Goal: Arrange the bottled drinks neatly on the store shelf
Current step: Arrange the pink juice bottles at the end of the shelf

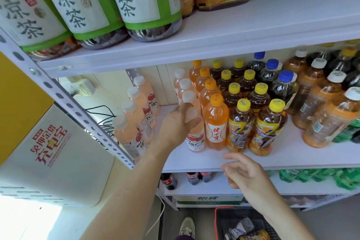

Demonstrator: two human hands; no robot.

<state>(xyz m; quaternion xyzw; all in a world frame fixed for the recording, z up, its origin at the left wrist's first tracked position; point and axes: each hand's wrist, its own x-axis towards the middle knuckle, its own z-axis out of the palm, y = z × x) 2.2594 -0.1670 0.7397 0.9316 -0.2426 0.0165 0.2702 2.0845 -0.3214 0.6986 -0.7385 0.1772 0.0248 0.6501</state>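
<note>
Left hand (175, 124), fingers clamped round the pink bottle (195, 140) just left of the orange bottle (216, 122); right hand (243, 171) below it, fingers loosely apart.

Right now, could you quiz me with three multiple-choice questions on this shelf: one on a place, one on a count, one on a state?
1. The pink bottle gripped by the left hand stands:
A on the top shelf
B on the middle shelf, left of the orange bottle
C in the floor basket

2. Blue caps in view:
A one
B three
C six

3. The right hand is:
A open, holding nothing
B gripping a yellow-capped bottle
C resting on the top shelf

Answers: B, it stands beside the orange bottle; B, three show at the back; A, its fingers are relaxed.
</note>
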